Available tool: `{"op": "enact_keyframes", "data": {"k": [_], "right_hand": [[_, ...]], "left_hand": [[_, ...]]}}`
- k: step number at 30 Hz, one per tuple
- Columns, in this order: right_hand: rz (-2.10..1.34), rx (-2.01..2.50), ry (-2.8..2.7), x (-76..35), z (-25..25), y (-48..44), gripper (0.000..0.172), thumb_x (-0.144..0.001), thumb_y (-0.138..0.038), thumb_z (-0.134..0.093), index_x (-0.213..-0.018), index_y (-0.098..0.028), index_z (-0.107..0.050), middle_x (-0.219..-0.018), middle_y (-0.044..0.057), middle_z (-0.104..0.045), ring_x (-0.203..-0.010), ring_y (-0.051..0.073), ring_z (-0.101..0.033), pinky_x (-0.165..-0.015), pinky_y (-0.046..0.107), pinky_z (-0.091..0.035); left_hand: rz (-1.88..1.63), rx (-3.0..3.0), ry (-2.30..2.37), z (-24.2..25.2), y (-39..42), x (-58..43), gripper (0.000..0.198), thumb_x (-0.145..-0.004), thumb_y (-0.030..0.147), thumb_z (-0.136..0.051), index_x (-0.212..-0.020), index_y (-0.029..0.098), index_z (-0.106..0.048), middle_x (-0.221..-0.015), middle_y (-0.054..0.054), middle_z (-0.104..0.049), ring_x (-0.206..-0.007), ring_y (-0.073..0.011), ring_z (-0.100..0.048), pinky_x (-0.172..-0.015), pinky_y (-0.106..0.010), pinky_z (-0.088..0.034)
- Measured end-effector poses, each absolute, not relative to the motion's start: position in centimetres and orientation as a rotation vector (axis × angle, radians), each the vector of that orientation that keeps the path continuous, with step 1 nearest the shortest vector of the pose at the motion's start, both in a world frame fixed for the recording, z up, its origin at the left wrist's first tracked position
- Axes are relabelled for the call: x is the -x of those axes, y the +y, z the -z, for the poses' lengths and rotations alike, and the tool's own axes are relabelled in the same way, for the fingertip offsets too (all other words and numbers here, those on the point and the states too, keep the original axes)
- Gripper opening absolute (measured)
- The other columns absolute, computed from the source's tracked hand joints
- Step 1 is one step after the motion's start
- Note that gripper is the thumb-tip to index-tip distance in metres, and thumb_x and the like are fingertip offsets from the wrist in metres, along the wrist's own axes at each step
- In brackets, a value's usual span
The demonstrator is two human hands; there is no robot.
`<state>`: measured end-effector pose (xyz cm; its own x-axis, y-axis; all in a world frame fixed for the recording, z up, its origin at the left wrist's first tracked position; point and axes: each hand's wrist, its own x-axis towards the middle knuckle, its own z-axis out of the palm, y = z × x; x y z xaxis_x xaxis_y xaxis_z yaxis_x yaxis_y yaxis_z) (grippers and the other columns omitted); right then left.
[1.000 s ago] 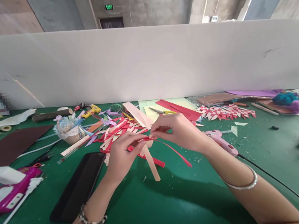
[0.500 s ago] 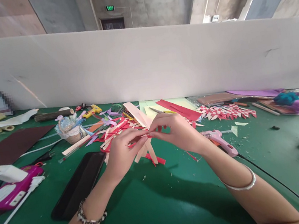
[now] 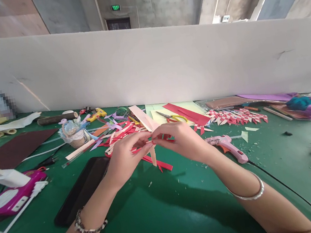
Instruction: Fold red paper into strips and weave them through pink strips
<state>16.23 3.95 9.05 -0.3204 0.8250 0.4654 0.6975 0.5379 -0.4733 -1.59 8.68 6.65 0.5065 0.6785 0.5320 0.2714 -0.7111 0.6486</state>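
Note:
My left hand [image 3: 128, 152] and my right hand [image 3: 180, 140] meet over the middle of the table, both closed with fingertips pinched together. Between them they hold paper strips; a pale strip [image 3: 153, 157] hangs down below the fingertips, while the rest is mostly hidden by my fingers. Just under the hands, a red strip [image 3: 165, 165] lies on the table. Behind them is a heap of red and cream paper strips [image 3: 126, 131], with a wider pale pink piece [image 3: 143, 117] slanting out of it. Scissors with yellow handles [image 3: 179, 118] rest on light green paper [image 3: 154, 109].
A black phone-like slab [image 3: 81, 192] lies beside my left forearm. To the right are a pink glue gun [image 3: 229, 148] and red-and-white woven paper pieces [image 3: 235, 116]. A magenta power strip [image 3: 13, 196] with white cables is at left. A white partition [image 3: 147, 66] backs the green table.
The pale strips below my fingers have shifted, and only one now hangs in view. My right hand has moved slightly left and down, uncovering the scissors' yellow handles.

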Motion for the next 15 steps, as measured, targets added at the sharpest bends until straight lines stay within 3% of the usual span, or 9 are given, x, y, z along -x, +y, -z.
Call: {"op": "enact_keyframes", "data": {"k": [3,8,15], "right_hand": [[-0.260,1.343,-2.108,-16.3,-9.3,3.8,0.022,-0.083,-0.030,-0.055,-0.100,-0.019,-0.061,-0.081,0.001,-0.066,-0.066,0.011,-0.054,-0.058,0.023,-0.038],[-0.229,1.346,-2.178,-16.7,-9.5,3.6,0.016,-0.086,-0.025,-0.051,-0.085,-0.019,-0.065,-0.061,-0.003,-0.058,-0.051,0.007,-0.041,-0.050,0.021,-0.030],[-0.192,1.385,-2.253,-16.8,-9.8,3.5,0.018,-0.087,-0.024,-0.048,-0.083,-0.018,-0.065,-0.060,-0.002,-0.055,-0.050,0.007,-0.037,-0.049,0.022,-0.026]], "left_hand": [[-1.133,-2.269,0.784,-6.7,8.8,1.8,0.018,-0.082,0.031,-0.057,-0.096,0.022,-0.063,-0.085,0.000,-0.067,-0.074,-0.0132,-0.063,-0.067,-0.022,-0.051],[-1.120,-2.402,0.785,-7.1,8.9,2.1,0.010,-0.083,0.026,-0.057,-0.085,0.021,-0.064,-0.081,0.002,-0.066,-0.073,-0.0106,-0.059,-0.067,-0.020,-0.047],[-0.879,-2.538,0.743,-7.7,9.0,2.7,0.016,-0.086,0.030,-0.051,-0.094,0.023,-0.064,-0.088,0.001,-0.064,-0.081,-0.0127,-0.057,-0.069,-0.022,-0.044]]}}
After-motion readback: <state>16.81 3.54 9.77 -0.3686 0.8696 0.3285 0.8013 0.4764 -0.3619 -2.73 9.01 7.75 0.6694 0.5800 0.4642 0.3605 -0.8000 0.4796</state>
